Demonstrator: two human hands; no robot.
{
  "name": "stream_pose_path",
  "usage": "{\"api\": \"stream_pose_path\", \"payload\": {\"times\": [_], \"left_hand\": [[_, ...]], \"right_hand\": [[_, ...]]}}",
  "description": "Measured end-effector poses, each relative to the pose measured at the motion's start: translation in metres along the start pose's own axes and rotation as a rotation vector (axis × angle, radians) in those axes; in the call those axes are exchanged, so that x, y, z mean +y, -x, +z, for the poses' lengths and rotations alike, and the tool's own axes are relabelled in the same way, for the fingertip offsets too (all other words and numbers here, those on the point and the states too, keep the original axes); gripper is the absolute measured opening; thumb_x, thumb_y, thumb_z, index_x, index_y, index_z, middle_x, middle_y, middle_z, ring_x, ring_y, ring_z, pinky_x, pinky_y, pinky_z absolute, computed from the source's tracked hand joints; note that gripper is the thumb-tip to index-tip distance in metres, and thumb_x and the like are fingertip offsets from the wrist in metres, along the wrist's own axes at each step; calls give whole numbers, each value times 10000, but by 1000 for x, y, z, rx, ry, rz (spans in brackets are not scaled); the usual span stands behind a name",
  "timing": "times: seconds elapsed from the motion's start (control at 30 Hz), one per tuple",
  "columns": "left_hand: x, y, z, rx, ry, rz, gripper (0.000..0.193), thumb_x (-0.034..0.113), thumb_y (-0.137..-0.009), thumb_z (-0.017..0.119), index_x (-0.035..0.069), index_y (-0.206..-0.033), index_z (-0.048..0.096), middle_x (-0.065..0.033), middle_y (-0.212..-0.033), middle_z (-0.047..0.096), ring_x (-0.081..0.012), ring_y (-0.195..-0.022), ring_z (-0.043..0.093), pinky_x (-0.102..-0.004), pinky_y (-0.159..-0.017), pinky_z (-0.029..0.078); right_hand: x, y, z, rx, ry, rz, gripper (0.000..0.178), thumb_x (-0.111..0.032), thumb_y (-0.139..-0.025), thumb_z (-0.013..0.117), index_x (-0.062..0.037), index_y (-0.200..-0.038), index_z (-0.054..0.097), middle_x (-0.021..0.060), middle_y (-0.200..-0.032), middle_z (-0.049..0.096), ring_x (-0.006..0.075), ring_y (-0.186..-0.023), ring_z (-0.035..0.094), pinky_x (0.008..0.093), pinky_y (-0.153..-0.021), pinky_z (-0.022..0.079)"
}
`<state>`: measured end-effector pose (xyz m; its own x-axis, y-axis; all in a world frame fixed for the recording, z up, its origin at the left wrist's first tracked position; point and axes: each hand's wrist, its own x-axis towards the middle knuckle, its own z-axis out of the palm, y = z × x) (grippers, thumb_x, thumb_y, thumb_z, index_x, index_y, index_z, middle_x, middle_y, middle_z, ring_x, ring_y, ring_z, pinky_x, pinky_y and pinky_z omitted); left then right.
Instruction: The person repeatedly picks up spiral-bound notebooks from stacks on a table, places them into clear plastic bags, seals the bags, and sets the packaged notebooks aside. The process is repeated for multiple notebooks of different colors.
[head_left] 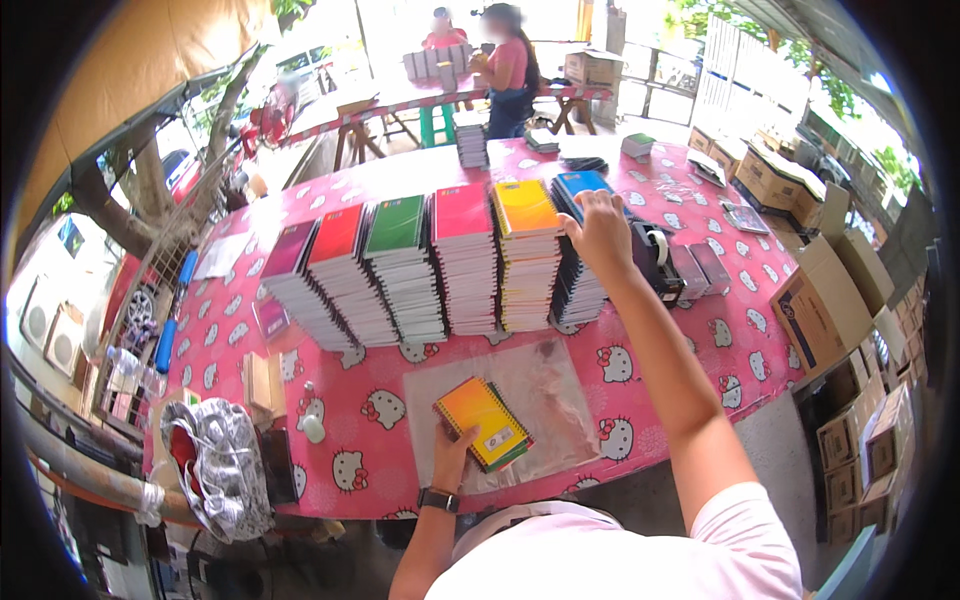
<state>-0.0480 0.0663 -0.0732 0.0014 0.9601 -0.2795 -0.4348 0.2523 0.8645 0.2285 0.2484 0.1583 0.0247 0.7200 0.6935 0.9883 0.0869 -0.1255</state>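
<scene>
My left hand (pixel 453 452) holds a small bunch of spiral notebooks low over the near edge of the table, its thumb across the top one. That top yellow notebook (pixel 485 424) has a pale label, and a green edge shows beneath it. My right arm stretches forward to the stack of blue notebooks (pixel 577 182). There my right hand (pixel 602 228) bends its fingers and thumb around the near edge of the top blue notebook. Left of it stand tall stacks of yellow (pixel 525 207), pink (pixel 461 212), green (pixel 396 225), red (pixel 335 233) and purple notebooks (pixel 288 250).
A clear plastic sheet (pixel 560 400) lies on the pink patterned tablecloth (pixel 350 470). Beside the blue stack stands a tape dispenser (pixel 657 255). A grey patterned bag (pixel 222 470) sits at the left corner. Cardboard boxes (pixel 825 310) crowd the right. Two people are at a far table.
</scene>
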Motion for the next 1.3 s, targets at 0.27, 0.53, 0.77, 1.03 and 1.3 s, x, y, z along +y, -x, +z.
{"api": "stream_pose_path", "payload": {"times": [0.27,0.53,0.77,1.03,1.3], "left_hand": [[-1,2,-3,-70,115,11,615,74,-783,689,-51,-1258,318,-145,-1155,509,-236,-1068,531,-347,-912,447],[-1,2,-10,-53,121,37,647,87,-785,696,-53,-1279,303,-148,-1172,503,-237,-1079,531,-343,-920,446],[-4,-6,-5,-100,76,-13,656,107,-773,720,-48,-1272,323,-147,-1161,523,-227,-1061,547,-338,-899,462],[-18,-9,-20,-96,-8,27,656,245,-839,678,-10,-1308,298,-137,-1207,504,-228,-1094,530,-357,-922,446],[-14,5,-14,-207,217,-27,687,582,-915,361,47,-1346,354,-98,-1285,493,-228,-1172,486,-407,-993,380]], "right_hand": [[10,-70,-11,-662,364,42,674,-522,-682,736,-26,-1102,559,138,-1121,613,269,-1075,578,354,-898,469],[-11,-71,-4,-700,390,23,567,-332,-632,784,-33,-1081,609,169,-1121,616,298,-1038,602,366,-907,487],[51,-81,-20,-346,296,105,277,-181,-746,559,-16,-942,665,206,-978,649,350,-941,630,427,-813,504],[11,94,-87,-147,-1147,412,383,-282,-946,438,-5,-1182,561,91,-1052,612,143,-831,577,269,-738,477],[-85,289,33,-447,-721,182,434,-93,-774,583,1,-1173,444,207,-1055,496,375,-998,482,435,-875,397]]}}
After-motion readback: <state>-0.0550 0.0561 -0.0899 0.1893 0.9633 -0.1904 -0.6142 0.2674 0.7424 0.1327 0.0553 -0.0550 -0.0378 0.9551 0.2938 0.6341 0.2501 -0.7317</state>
